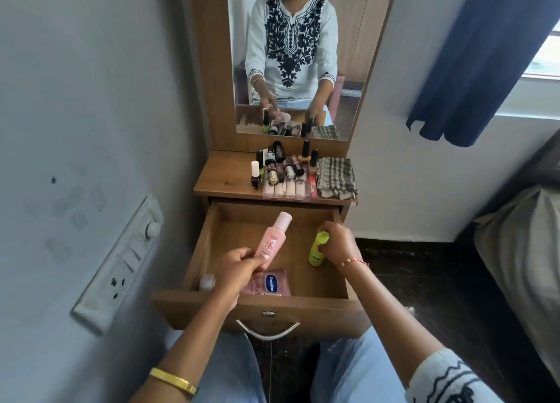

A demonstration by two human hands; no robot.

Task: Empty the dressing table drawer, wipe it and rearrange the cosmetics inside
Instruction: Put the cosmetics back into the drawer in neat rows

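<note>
Wooden drawer (pixel 321 284) open below cluttered surface (pixel 224 178); left hand (pixel 239 270) grips pink bottle (pixel 271 239) base, axis pointing away; right hand (pixel 336 243) clamps upright green bottle (pixel 316 255).

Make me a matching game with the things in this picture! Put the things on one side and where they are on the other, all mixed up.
Things:
1. pink bottle
2. yellow-green bottle
3. Vaseline pouch
4. checked cloth

Places:
A. lying on the drawer floor near the front
B. on the table top, beside the little cosmetics
C. held in the left hand, above the drawer
D. standing in the drawer, with the right hand on its cap

Pairs: 1-C, 2-D, 3-A, 4-B
</note>
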